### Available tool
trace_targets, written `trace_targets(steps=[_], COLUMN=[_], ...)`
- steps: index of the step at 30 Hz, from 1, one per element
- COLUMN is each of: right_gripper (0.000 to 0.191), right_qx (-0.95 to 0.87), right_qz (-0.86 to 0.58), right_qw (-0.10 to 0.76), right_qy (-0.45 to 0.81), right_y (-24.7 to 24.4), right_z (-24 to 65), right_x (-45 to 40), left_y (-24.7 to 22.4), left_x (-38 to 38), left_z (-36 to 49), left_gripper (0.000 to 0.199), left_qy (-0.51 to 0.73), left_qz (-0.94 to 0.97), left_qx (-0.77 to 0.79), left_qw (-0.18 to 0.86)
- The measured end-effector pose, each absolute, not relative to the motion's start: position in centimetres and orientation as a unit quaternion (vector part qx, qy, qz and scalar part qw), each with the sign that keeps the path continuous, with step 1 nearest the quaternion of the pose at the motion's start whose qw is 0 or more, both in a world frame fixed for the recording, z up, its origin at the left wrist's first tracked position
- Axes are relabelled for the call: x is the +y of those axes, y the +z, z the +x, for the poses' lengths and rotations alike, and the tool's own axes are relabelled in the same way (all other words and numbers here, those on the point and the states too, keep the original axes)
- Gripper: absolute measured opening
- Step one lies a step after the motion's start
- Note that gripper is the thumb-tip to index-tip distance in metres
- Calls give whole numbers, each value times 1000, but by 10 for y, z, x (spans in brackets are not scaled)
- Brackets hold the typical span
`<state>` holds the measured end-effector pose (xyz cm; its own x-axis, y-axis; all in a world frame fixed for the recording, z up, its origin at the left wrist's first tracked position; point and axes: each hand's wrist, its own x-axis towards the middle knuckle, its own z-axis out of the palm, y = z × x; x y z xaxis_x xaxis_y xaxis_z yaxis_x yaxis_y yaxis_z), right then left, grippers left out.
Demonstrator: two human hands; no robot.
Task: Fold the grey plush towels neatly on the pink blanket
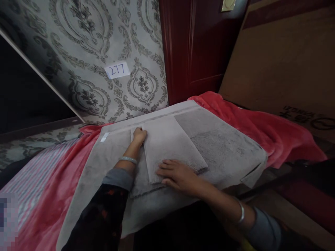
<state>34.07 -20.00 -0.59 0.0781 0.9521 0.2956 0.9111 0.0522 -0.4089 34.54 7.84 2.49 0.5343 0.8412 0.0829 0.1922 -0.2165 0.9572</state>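
A light grey towel (167, 139), folded into a rectangle, lies on top of a larger spread of grey plush cloth (222, 139). At the folded towel's far left corner, my left hand (140, 135) is closed, with its fingers pinching the edge. My right hand (180, 176) rests flat on the near edge of the same towel, fingers stretched out and pointing left. A darker, fuzzy layer shows beneath the towel's left and near edges. On the far left of the large cloth is a small white label (104, 137).
Under the grey cloth lies a red blanket (240, 122), showing on both sides. Striped fabric (44, 167) is at the left. Behind stand a patterned wall (89, 76) with a paper marked 277 (117, 70), a dark red door (199, 45) and a large cardboard box (285, 59).
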Motion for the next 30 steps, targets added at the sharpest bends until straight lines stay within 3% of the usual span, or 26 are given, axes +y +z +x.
trace_targets(steps=[4, 8, 11, 23, 30], right_gripper=[42, 49, 53, 54, 54], right_qx=[-697, -768, -776, -769, -770], right_qz=[-672, -616, -611, -605, -596], right_qw=[250, 171, 153, 185, 207], right_qy=[4, 22, 37, 89, 92], right_y=[13, -1, -14, -14, 0], right_z=[370, 379, 377, 379, 384], right_x=[-194, -180, -178, -179, -182], left_y=[34, 15, -1, 6, 30], left_x=[52, 25, 24, 122, 100], left_z=[348, 353, 354, 381, 386], left_gripper=[61, 52, 57, 60, 61], left_qy=[294, 80, 14, -16, 27], left_qz=[844, 984, 999, 982, 975], left_qx=[265, 43, 1, 187, 208], left_qw=[361, 151, 39, 19, -71])
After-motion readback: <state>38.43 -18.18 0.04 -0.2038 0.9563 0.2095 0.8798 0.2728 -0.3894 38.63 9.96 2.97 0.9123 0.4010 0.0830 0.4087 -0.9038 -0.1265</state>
